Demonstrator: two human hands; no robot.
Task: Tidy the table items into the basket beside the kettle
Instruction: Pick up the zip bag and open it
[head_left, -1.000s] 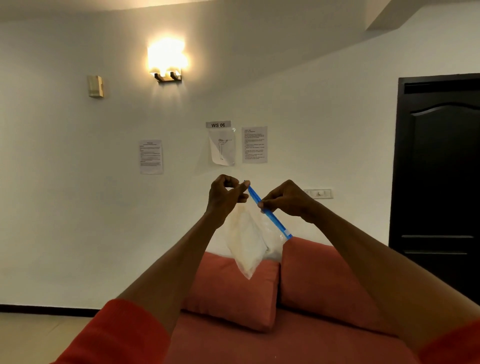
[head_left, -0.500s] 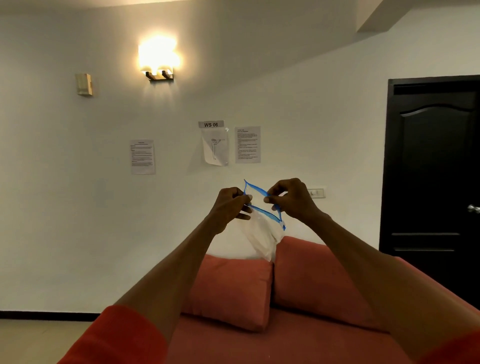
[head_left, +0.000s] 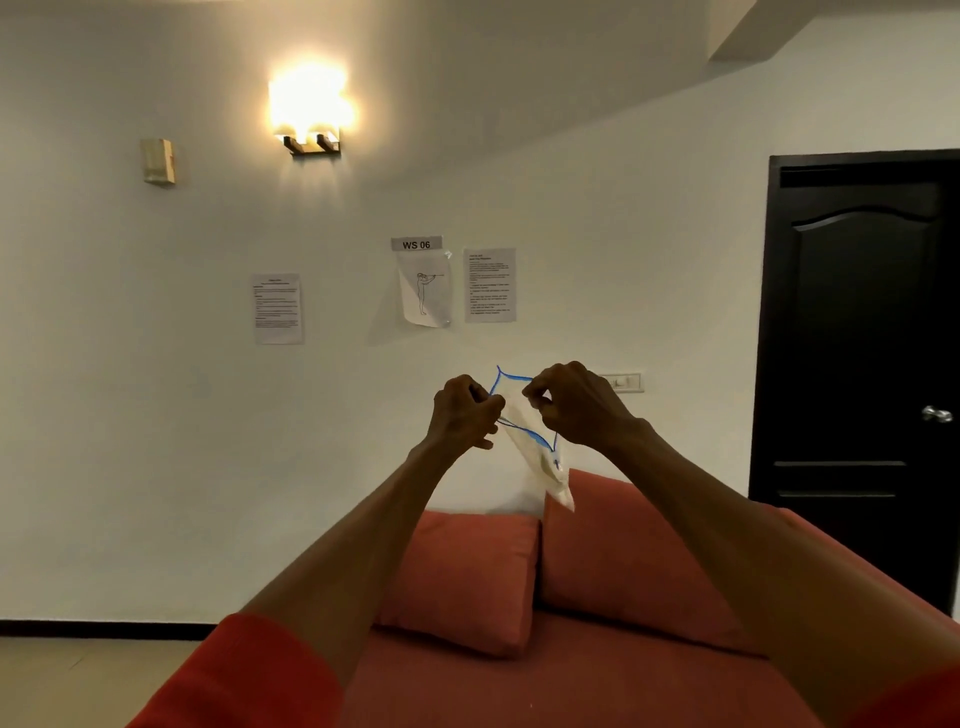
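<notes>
Both hands pinching a clear zip bag (head_left: 540, 457) mouth apart, left hand (head_left: 464, 415), right hand (head_left: 576, 405), wall sign (head_left: 416, 244) "WS 06"

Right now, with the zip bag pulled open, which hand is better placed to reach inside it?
Probably the right hand: it pinches the zip bag at the rim's upper edge, above the mouth. The left hand grips the lower side.
</notes>
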